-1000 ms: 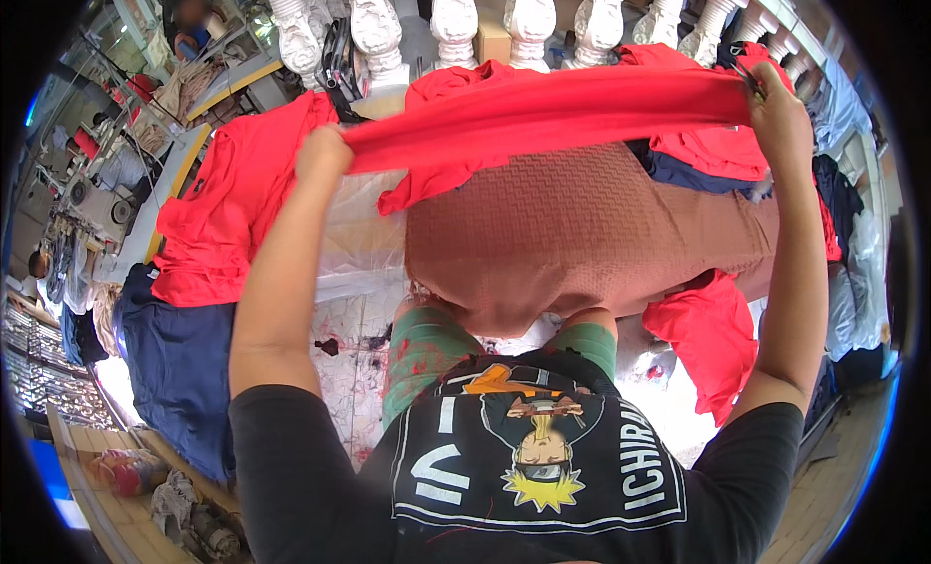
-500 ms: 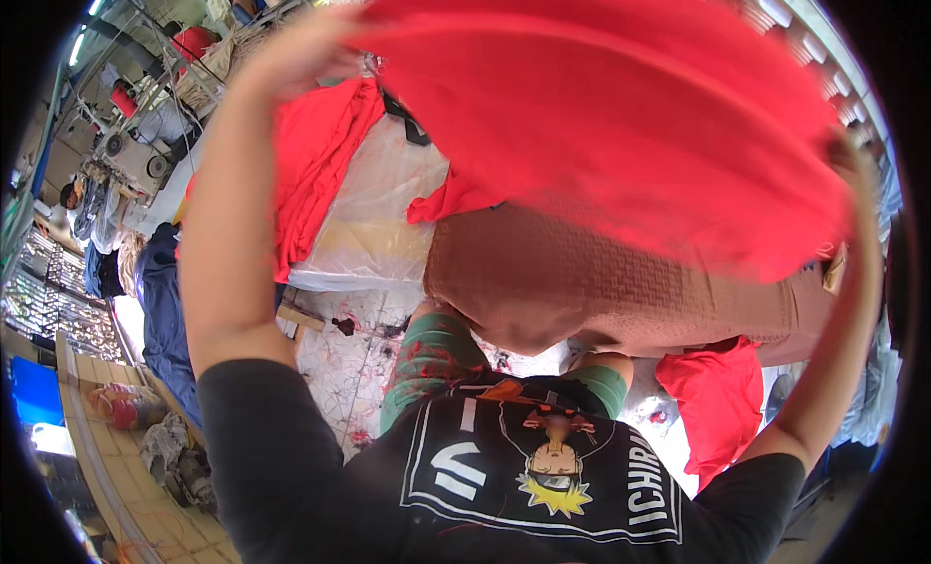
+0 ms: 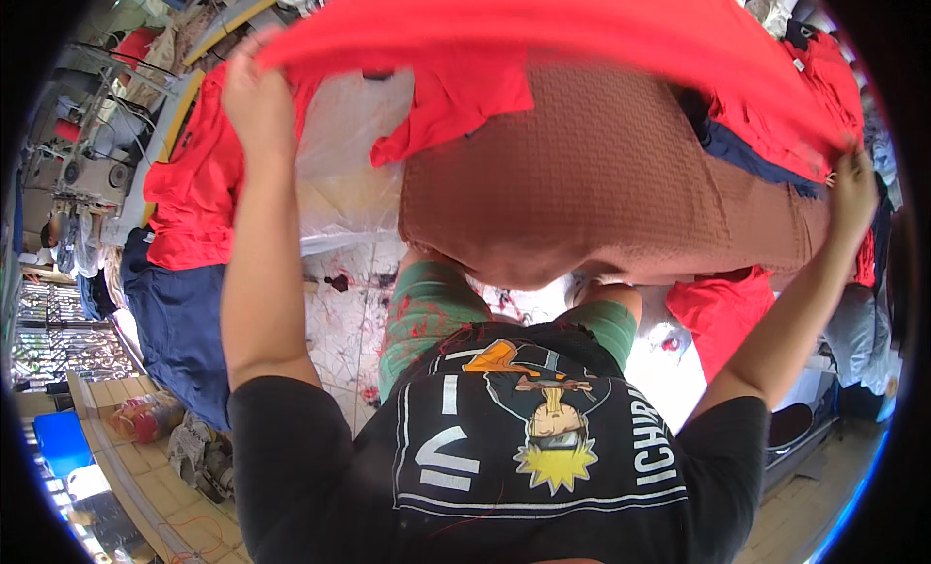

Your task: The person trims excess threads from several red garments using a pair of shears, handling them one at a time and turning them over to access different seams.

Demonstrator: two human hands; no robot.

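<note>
A wide red cloth (image 3: 543, 16), blurred in places, is stretched across the far side of the view, held up above the table. Its upper part runs out of the picture, so I cannot tell what kind of garment or piece it is. My left hand (image 3: 257, 98) is closed on its left edge, arm raised. At the far right my right hand (image 3: 853, 188) grips the opposite end. Below the cloth lies a brown textured cover (image 3: 572, 176) over the table. A smaller red piece (image 3: 446, 108) rests at the cover's left edge, partly on clear plastic sheeting (image 3: 354, 128).
Red garments (image 3: 194, 200) and a navy garment (image 3: 179, 326) hang at the left. Navy fabric (image 3: 752, 157) lies on the right of the table. Another red cloth (image 3: 722, 312) hangs below the cover. Thread scraps litter the tiled floor (image 3: 339, 346); sewing machinery (image 3: 107, 174) stands far left.
Both hands have come down, and the red cloth is drawn out flatter and farther away. More of the brown cover shows, with the navy and red fabric at its right.
</note>
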